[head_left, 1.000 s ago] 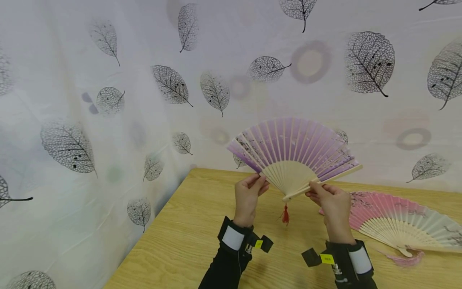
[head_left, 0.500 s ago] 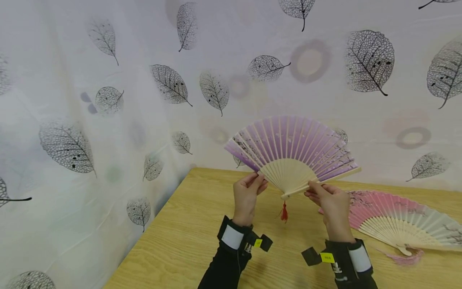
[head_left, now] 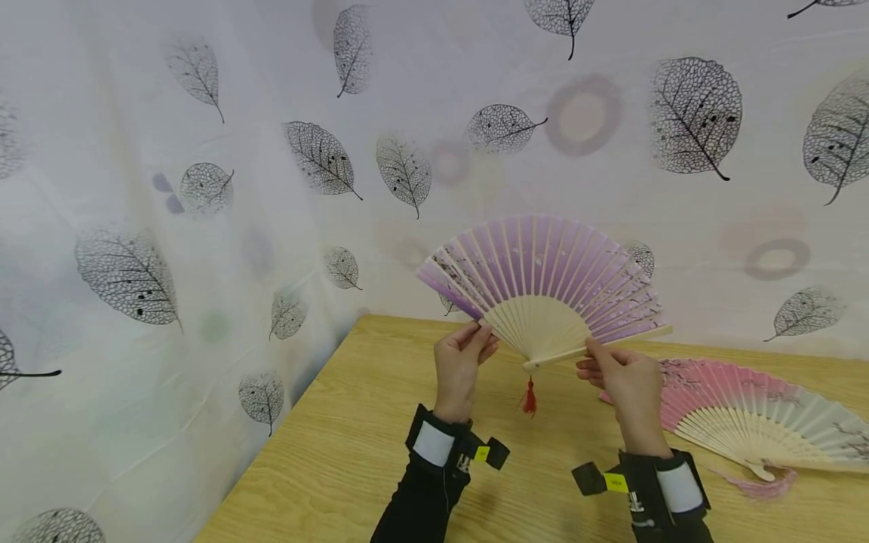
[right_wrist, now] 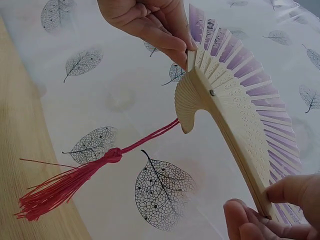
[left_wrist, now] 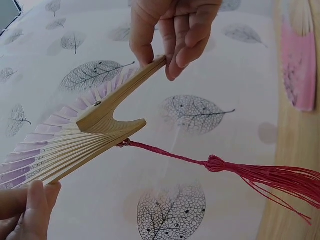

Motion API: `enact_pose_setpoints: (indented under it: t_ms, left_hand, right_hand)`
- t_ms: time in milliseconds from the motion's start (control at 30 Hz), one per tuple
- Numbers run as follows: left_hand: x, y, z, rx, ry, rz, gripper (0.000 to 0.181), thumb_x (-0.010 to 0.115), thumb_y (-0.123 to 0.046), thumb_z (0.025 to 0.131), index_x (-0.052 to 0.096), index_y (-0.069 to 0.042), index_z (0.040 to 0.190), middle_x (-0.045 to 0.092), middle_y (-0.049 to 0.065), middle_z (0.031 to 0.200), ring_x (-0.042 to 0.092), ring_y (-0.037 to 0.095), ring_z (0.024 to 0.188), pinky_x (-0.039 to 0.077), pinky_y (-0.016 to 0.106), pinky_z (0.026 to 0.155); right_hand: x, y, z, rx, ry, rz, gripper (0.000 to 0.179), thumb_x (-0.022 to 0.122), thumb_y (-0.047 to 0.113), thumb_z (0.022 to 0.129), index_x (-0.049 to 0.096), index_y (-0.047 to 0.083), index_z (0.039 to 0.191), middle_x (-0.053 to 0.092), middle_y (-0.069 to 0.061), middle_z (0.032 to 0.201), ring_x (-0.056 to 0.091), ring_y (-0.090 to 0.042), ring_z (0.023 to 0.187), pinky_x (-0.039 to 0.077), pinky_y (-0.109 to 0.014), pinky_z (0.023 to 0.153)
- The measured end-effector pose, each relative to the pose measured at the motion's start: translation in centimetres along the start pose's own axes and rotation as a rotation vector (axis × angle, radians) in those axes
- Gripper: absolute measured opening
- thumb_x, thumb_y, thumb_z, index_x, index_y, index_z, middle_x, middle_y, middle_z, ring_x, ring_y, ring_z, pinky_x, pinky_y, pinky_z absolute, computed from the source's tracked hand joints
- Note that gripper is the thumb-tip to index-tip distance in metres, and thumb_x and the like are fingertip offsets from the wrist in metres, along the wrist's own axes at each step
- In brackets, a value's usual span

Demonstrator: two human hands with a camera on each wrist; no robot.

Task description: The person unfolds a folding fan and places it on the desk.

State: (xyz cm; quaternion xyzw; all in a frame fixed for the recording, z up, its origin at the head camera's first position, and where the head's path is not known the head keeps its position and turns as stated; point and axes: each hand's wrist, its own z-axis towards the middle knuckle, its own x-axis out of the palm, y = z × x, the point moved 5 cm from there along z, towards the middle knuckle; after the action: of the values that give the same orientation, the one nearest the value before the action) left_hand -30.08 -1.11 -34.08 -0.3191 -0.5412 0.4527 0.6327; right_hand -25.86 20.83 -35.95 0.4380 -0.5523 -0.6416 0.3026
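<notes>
Spread wide, a purple folding fan [head_left: 536,256] with pale wooden ribs is held up in the air, its pivot end pointing down. My left hand [head_left: 458,373] pinches the left outer stick between thumb and fingers. On the other side, my right hand [head_left: 634,385] pinches the right outer stick, seen close up in the right wrist view with the thumb [right_wrist: 290,192] on the wood. A red tassel [head_left: 529,398] hangs by its cord from the pivot end. Dark blossom print shows near the fan's left edge.
A pink and pale green folding fan [head_left: 753,415] lies spread on the wooden table [head_left: 326,445] at the right, its pink tassel [head_left: 763,486] beside it. Behind the table hangs a white curtain [head_left: 434,60] printed with grey leaves.
The purple fan has shifted slightly left and up. Its right outer stick has come down to a flatter angle, so the fan is spread a little wider. Both hands still pinch it.
</notes>
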Motion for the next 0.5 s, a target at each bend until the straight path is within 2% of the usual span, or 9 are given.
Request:
enact_pose_setpoints:
  t_ms: [367, 500]
  left_hand:
    - [0.02, -0.07, 0.01, -0.005, -0.013, -0.005, 0.024, 0.061, 0.000, 0.086, 0.062, 0.014, 0.106, 0.071, 0.008, 0.081, 0.067, 0.006, 0.067, 0.057, 0.019, 0.066]
    - [0.04, -0.09, 0.01, 0.001, -0.016, -0.017, 0.024, 0.060, 0.001, 0.086, 0.061, 0.014, 0.105, 0.070, 0.005, 0.078, 0.066, 0.006, 0.067, 0.057, 0.018, 0.065]
  right_hand:
    - [-0.06, 0.22, -0.06, -0.060, -0.001, -0.078, 0.055, 0.054, 0.051, 0.087, 0.069, -0.001, 0.095, 0.061, 0.018, 0.054, 0.060, 0.003, 0.052, 0.048, -0.021, 0.040]
    - [-0.08, 0.22, 0.02, -0.072, 0.001, -0.094, 0.055, 0.055, 0.050, 0.087, 0.069, -0.003, 0.091, 0.063, 0.013, 0.055, 0.059, 0.001, 0.050, 0.048, -0.021, 0.040]
